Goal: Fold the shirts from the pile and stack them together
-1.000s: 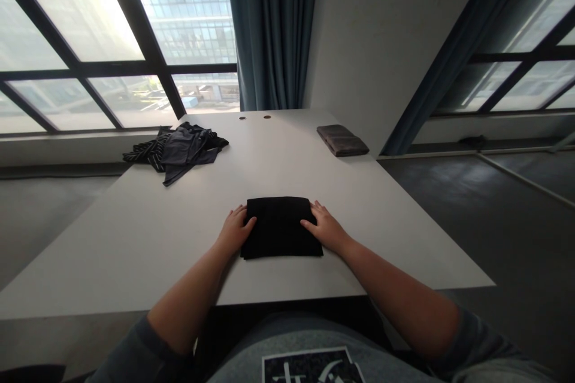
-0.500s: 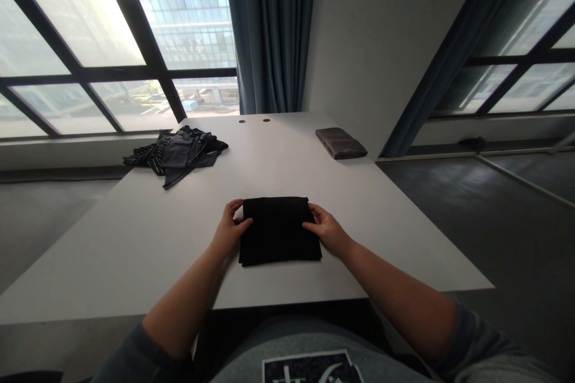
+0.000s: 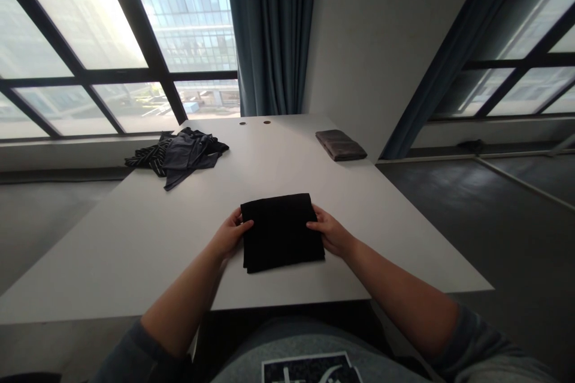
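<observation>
A black folded cloth (image 3: pixel 283 233), probably a garment, is near the front of the white table (image 3: pixel 179 263). My left hand (image 3: pixel 231 232) grips its left edge, thumb on top and fingers tucked beneath. On the opposite edge my right hand (image 3: pixel 330 230) pinches it the same way. The cloth looks slightly tilted, its left side a bit nearer to me. I cannot tell whether its lower edge touches the tabletop. The fingers under the cloth are partly hidden.
A loose heap of dark clothes (image 3: pixel 184 152), some striped, lies at the table's far left. A folded grey-brown cloth (image 3: pixel 340 145) rests near the right edge. Two small round fittings (image 3: pixel 266 122) mark the far end. Behind hangs a blue curtain (image 3: pixel 274 36) beside windows.
Both hands have closed further round the black cloth's sides. The cloth has turned a little and shifted slightly right, its left side dropping toward me.
</observation>
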Demonstrator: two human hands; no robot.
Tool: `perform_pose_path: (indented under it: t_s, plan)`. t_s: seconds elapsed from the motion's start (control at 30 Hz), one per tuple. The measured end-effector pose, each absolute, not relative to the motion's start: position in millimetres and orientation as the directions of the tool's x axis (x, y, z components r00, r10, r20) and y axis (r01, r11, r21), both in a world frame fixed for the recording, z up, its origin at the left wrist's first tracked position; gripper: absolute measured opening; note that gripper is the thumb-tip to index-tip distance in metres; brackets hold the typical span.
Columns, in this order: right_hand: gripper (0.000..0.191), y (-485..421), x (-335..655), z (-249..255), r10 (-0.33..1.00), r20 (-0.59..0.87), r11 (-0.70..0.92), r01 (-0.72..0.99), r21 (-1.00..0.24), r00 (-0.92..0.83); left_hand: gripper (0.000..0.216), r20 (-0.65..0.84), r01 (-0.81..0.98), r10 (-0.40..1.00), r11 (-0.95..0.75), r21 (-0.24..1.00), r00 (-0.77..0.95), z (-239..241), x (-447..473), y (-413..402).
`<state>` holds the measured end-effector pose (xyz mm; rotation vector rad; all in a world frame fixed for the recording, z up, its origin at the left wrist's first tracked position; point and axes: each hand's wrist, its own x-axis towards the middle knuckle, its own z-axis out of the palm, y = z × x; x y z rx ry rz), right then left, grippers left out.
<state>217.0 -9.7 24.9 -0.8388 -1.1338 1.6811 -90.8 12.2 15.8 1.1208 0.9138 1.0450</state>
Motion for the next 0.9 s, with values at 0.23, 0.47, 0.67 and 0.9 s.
perform_pose_path:
  t_s: [0.23, 0.47, 0.67, 0.9]
  plan:
    - [0.087, -14.1, 217.4, 25.1, 0.908, -0.007, -0.06, -0.114, -0.992, -0.419, 0.065, -0.067, -0.166, 0.975, 0.104, 0.981, 0.214, 9.6, -90.7, 12.8]
    - [0.096, -11.3, 217.1, 20.1, 0.942, 0.071, 0.069, -0.017, -0.997, -0.327, 0.071, -0.062, -0.032, 0.98, 0.069, 0.997, 0.191, 5.9, -91.9, 13.7]
    - [0.09, -5.9, 221.3, 18.4, 0.963, 0.093, 0.122, 0.103, -0.987, -0.253, 0.089, 0.016, 0.141, 0.986, -0.039, 0.989, 0.163, 3.3, -94.5, 16.6]
    - [0.075, -4.0, 229.3, 21.0, 0.943, 0.071, 0.111, 0.106, -0.988, -0.324, 0.065, -0.004, 0.25, 0.982, -0.044, 0.967, 0.188, 5.6, -94.3, 16.1]
